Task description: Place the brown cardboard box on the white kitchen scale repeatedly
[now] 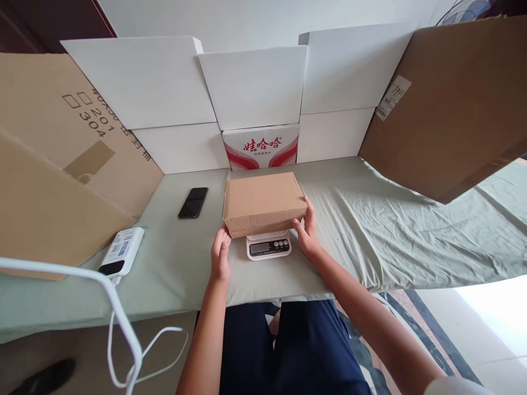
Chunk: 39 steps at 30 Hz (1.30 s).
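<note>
A closed brown cardboard box (263,198) sits over a small white digital scale (269,248), covering its platform; whether its full weight rests there I cannot tell. The scale's display and round buttons show in front of the box. My left hand (220,253) grips the box's front left lower corner, fingers partly tucked behind it. On the opposite side, my right hand (308,229) holds the front right corner, with the thumb on the front face and the fingers along the side.
A black phone (193,203) lies left of the box. Further left is a white power bank (122,252) with a white cable (119,312). White boxes (253,88) line the back, a red-and-white printed carton (261,147) among them. Large cardboard sheets (457,104) flank the green cloth (354,219).
</note>
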### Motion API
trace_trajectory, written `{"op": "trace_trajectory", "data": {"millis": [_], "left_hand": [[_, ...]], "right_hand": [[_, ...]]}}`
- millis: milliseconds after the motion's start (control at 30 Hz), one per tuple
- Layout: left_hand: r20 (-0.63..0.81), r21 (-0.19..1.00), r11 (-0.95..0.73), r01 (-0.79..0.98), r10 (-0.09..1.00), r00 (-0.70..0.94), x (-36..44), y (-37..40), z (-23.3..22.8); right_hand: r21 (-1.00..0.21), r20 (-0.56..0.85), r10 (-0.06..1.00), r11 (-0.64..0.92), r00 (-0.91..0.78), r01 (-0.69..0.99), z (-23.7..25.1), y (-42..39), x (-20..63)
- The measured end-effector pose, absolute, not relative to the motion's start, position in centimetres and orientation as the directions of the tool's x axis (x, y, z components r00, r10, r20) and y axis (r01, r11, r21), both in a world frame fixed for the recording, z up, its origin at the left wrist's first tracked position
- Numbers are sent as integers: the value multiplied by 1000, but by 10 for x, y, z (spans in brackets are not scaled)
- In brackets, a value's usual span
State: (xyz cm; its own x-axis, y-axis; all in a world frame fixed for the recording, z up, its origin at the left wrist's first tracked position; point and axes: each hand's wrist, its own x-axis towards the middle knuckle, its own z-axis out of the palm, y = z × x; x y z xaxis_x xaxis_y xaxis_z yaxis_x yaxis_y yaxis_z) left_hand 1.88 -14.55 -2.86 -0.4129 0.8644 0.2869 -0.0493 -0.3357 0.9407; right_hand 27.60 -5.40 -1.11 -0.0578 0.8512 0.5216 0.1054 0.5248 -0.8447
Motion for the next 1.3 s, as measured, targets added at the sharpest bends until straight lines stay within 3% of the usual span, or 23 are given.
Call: {"op": "trace_trajectory", "data": {"millis": [233, 467, 800, 1067, 1300], "left_hand": [[293, 940, -338, -34, 857, -424, 19, -145, -29], [359, 897, -441, -31, 768, -531, 15, -143, -21], [304, 921, -387, -51, 795, -525, 14, -144, -27], [273, 934, -352, -55, 807, -524, 17, -142, -27], [266, 948, -318, -24, 829, -492, 19, -143, -25]], "right_hand": [[-824, 547, 835, 549, -59, 138, -10, -56, 278], [-847, 529, 844, 520, 87, 111, -3, -56, 281], [-881, 468, 870, 473, 154, 4, 3, -55, 281], [-883, 469, 883, 469, -13, -21, 5, -58, 281], [-876, 481, 876, 482, -34, 14, 5, -57, 281]]}}
